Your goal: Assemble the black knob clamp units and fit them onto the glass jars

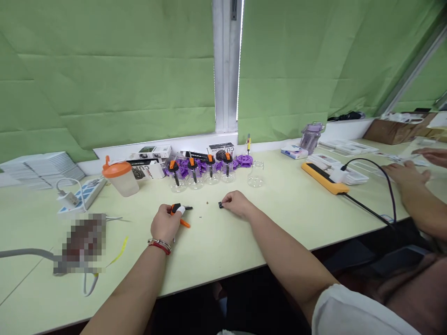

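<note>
My left hand [164, 224] is closed around a black-and-orange bottle top [176, 209] just above the table. An orange lever [185, 224] juts out below it, and a white cover shows at my thumb or finger. To the right, my right hand [237, 204] pinches a small black piece [220, 204] at the tabletop. Two tiny bits, one a brownish bit [207, 202], lie between my hands. Behind them stand several clear glass bottles [177, 186] with black-and-orange tops. One glass bottle [256, 180] at the right end of the row has no top.
Purple plastic parts [244, 161] and printed boxes [150, 168] lie behind the bottles. An orange-lidded cup [122, 179] and a white power strip [84, 195] stand left. A yellow power strip [323, 177] with a black cable lies right, near another person's hands [407, 176].
</note>
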Available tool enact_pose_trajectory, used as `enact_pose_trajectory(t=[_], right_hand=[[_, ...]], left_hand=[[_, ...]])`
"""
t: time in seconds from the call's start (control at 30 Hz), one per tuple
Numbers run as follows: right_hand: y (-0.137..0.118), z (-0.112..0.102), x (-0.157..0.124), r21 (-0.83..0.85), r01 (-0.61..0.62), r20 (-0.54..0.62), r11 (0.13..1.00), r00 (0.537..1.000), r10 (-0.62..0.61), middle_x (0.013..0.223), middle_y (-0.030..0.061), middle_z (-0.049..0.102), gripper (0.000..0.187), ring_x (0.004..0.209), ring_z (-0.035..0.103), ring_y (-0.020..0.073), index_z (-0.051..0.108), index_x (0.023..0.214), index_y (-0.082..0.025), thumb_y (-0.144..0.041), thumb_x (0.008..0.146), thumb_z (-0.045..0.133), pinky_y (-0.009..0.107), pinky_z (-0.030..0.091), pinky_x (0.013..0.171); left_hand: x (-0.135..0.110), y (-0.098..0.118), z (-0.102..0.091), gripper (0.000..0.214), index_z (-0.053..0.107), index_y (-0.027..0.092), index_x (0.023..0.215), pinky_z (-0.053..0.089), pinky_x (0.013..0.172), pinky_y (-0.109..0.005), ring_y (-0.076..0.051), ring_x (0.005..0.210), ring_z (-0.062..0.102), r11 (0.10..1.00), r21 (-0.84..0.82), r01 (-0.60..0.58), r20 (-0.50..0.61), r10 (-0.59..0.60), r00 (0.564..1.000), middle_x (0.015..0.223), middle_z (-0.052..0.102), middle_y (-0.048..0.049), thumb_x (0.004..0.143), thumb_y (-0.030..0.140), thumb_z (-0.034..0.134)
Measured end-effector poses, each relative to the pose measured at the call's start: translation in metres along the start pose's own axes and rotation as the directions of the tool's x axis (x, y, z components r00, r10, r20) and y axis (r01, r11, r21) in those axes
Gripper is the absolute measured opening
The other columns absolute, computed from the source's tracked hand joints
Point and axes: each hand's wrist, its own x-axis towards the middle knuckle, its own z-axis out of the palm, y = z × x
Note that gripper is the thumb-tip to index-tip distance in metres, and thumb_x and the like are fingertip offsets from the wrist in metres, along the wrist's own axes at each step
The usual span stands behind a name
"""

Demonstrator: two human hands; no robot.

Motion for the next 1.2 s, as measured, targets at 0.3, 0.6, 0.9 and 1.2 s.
enact_pose_trajectory(t=[0.3,0.6,0.9,1.2], right_hand=[[-0.004,-0.017,-0.001,-0.096,0.093,0.002,0.991,0.996,-0.093,0.071,0.0019,0.068,0.006,0.065,0.057,0.0117,0.068,0.066,-0.017,-0.020,0.060,0.068,0.020,0.042,0.057],[-0.001,-0.030,0.003,-0.033,0.016,-0.015,0.999,1.000,-0.016,0.068,0.0032,0.067,0.009,0.060,0.055,0.0116,0.068,0.064,-0.015,-0.022,0.059,0.071,0.021,0.039,0.051],[0.003,-0.032,0.008,0.059,-0.019,0.002,0.998,1.000,0.019,0.064,0.0032,0.066,0.010,0.057,0.053,0.0104,0.069,0.064,-0.013,-0.019,0.058,0.073,0.020,0.039,0.051],[0.005,-0.030,0.010,0.066,-0.011,0.026,0.998,1.000,0.009,0.065,0.0029,0.066,0.011,0.057,0.053,0.0102,0.070,0.065,-0.013,-0.021,0.057,0.074,0.020,0.038,0.050]], left_hand=[[-0.012,0.012,-0.006,0.060,0.049,0.012,0.123,0.039,0.090,-0.042,-0.034,0.115,0.048,0.919,0.281,-0.278,-0.077,0.310,0.948,0.125,0.054,-0.0178,0.071,0.041,0.058],[-0.020,0.055,0.005,0.024,0.065,0.021,0.064,0.029,0.079,-0.040,-0.023,0.078,0.057,0.524,0.373,-0.766,0.513,0.572,0.640,0.072,0.067,-0.0074,0.065,0.005,0.047],[0.017,0.068,0.034,0.025,0.067,0.020,0.072,0.030,0.081,-0.038,-0.023,0.075,0.061,0.625,0.417,-0.660,0.444,0.493,0.748,0.076,0.070,-0.0082,0.065,0.005,0.047],[0.017,0.076,0.036,0.026,0.068,0.018,0.077,0.032,0.082,-0.039,-0.025,0.082,0.061,0.606,0.454,-0.653,0.423,0.499,0.757,0.081,0.069,-0.0104,0.069,0.006,0.046]])
